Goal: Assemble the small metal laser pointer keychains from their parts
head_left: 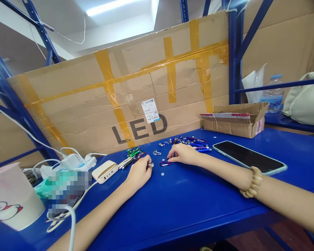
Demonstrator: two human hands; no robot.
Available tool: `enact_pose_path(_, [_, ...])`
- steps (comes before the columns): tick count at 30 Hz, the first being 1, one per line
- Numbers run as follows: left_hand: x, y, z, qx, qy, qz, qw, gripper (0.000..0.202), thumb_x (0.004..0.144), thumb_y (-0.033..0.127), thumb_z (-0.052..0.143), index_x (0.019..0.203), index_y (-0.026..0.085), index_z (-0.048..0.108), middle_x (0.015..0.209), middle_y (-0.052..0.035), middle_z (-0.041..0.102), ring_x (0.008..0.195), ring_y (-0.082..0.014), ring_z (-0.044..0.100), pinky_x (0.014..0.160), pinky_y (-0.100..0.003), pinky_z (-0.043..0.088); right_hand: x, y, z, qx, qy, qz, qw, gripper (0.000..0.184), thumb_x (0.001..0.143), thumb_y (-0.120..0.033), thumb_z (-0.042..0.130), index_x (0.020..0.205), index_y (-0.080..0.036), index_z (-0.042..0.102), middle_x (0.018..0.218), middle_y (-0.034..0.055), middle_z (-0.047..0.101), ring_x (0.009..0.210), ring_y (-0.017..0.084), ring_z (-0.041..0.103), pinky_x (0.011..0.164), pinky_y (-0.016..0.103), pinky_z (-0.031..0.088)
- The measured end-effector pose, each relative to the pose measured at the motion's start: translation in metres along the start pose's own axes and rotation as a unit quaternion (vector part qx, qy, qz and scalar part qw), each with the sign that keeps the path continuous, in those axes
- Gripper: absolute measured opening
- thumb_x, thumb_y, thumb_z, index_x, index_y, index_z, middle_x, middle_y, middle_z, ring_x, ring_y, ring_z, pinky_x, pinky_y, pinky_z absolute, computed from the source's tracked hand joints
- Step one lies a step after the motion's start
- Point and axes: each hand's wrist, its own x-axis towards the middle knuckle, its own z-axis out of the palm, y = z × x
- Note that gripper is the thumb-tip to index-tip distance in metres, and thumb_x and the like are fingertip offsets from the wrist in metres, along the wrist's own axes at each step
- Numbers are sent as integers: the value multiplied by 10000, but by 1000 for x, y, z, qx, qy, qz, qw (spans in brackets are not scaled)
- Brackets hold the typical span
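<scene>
My left hand is closed around a small metal cylinder with a shiny tip, probably a mini pen or keychain light. My right hand rests palm down on the blue shelf top, fingertips just right of a purple carabiner. A silver carabiner lies farther back between my hands. Behind my right hand is a tangled heap of small purple and blue pens with metal clips. A smaller bunch of green pens lies behind my left hand.
A white power bank, chargers and cables lie left of my left hand, beside a pixelated patch and a large printed cup. A black phone lies right. Behind stand a taped cardboard panel, an open carton and blue shelving uprights.
</scene>
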Motion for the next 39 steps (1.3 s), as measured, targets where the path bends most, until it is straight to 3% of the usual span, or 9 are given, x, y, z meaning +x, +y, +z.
enact_pose_path(5, [0, -1, 1, -15, 2, 2, 1000, 51, 758, 172, 353, 728, 212, 365, 684, 21, 506, 625, -138, 476, 546, -238, 296, 0, -2, 0, 3, 1, 12, 1000, 167, 755, -320, 562, 835, -253, 692, 816, -20, 680, 739, 123, 609, 578, 211, 379])
enact_pose_path(8, [-2, -1, 0, -75, 9, 15, 997, 90, 795, 221, 341, 705, 211, 349, 625, 43, 455, 556, -112, 419, 531, -227, 305, 0, -4, 1, 4, 1, 22, 1000, 154, 753, -304, 559, 814, -241, 685, 803, -19, 679, 732, 127, 609, 584, 219, 382])
enact_pose_path(12, [-8, 0, -4, -136, 53, 93, 985, 183, 849, 283, 307, 690, 205, 351, 619, 40, 438, 564, -96, 418, 576, -222, 360, 1, -3, 4, 10, 5, 33, 999, 138, 746, -288, 572, 818, -222, 669, 823, -11, 676, 753, 130, 609, 609, 226, 400])
enact_pose_path(16, [-13, 0, -6, -100, 67, 176, 977, 156, 840, 267, 319, 728, 199, 405, 675, 7, 507, 601, -103, 456, 598, -231, 383, 4, 3, 8, 24, 1, 36, 999, 195, 735, -306, 601, 899, -213, 648, 835, -9, 670, 764, 125, 610, 626, 219, 422])
enact_pose_path(19, [-12, 1, -6, -80, 60, 200, 975, 132, 824, 255, 332, 741, 200, 419, 670, 5, 526, 589, -105, 476, 579, -230, 377, 7, 7, 9, 35, -8, 42, 999, 220, 731, -325, 609, 907, -199, 650, 825, 3, 670, 743, 125, 614, 640, 219, 438])
enact_pose_path(22, [-11, 3, -7, -75, 51, 184, 979, 122, 822, 261, 337, 745, 205, 413, 656, 16, 537, 579, -105, 497, 565, -223, 368, 8, 10, 10, 45, -18, 42, 998, 221, 732, -315, 608, 909, -191, 652, 820, 9, 672, 734, 124, 615, 646, 215, 445])
enact_pose_path(32, [-5, 7, -4, 14, -11, 41, 999, 159, 823, 273, 331, 826, 236, 485, 540, 58, 527, 512, -132, 531, 516, -230, 307, 7, 11, 9, 67, -1, 21, 998, 184, 709, -274, 621, 850, -165, 671, 748, 22, 666, 664, 125, 598, 597, 217, 428])
enact_pose_path(36, [-3, 7, -3, 39, -22, 14, 999, 182, 828, 287, 323, 816, 242, 498, 528, 47, 524, 542, -157, 549, 512, -234, 297, 5, -1, 4, 84, 39, 13, 996, 148, 695, -284, 648, 771, -162, 686, 729, 20, 670, 685, 124, 600, 634, 218, 438])
enact_pose_path(39, [-2, 7, -4, 49, -28, 11, 998, 183, 826, 279, 325, 809, 236, 502, 568, 33, 556, 599, -172, 577, 519, -238, 301, 0, -19, 1, 156, 102, -29, 982, 156, 709, -298, 645, 787, -170, 689, 753, 8, 673, 710, 106, 598, 661, 205, 441])
